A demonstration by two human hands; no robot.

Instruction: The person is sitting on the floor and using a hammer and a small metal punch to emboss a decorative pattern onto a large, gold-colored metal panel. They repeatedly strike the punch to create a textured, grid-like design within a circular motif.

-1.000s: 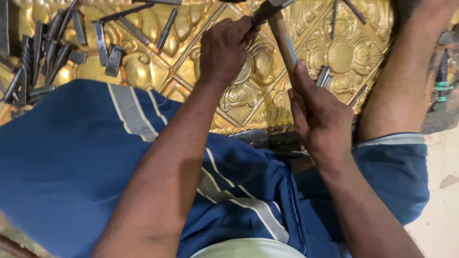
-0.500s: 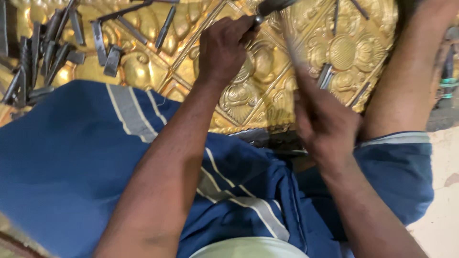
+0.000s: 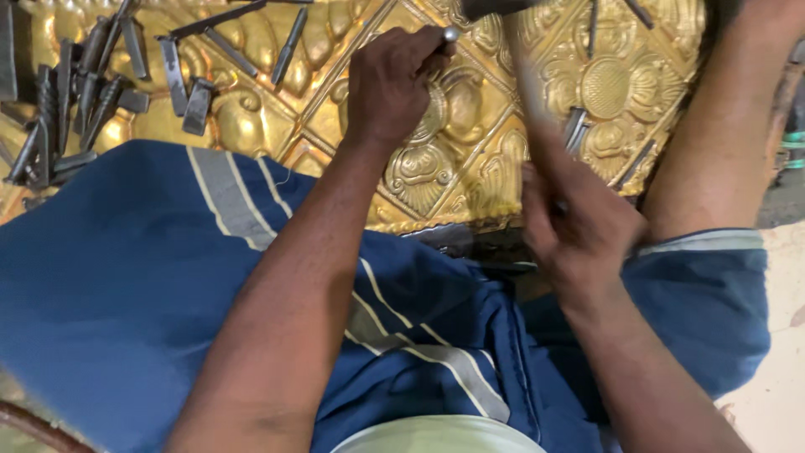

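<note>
Blue cloth (image 3: 126, 277): striped in grey and white, draped over the lap, filling the near part of the view; a pale rim (image 3: 436, 436) is seen at the bottom edge.

Right hand (image 3: 579, 226): closed round the handle of a hammer (image 3: 524, 84), which is blurred with motion; the head is seen at the top edge, above the punch. The grip is full and tight as far as can be told through the blur.

Left hand (image 3: 394, 84): fingers wrapped round a punch (image 3: 450, 35), of which only the bright struck end is shown above the thumb. The tip is hidden by the hand; it is judged to be set on the sheet.

Brass sheet (image 3: 470, 143): embossed with flowers, scrolls and diagonal bands, laid flat beyond the knees, its near edge just past the cloth.

Spare punches (image 3: 75, 101): a dark heap at far left, lying on the sheet; others (image 3: 574, 126) are scattered singly near the flower at right.

Bare leg (image 3: 713, 126): at right, resting beside the sheet.

Hazards, as judged: a blow landed off the small punch end could strike the left thumb or knuckles, which lie close beneath it. A tilted punch could skid and scar the relief. Loose punches on the sheet could jump under the hammering and mark the brass.
</note>
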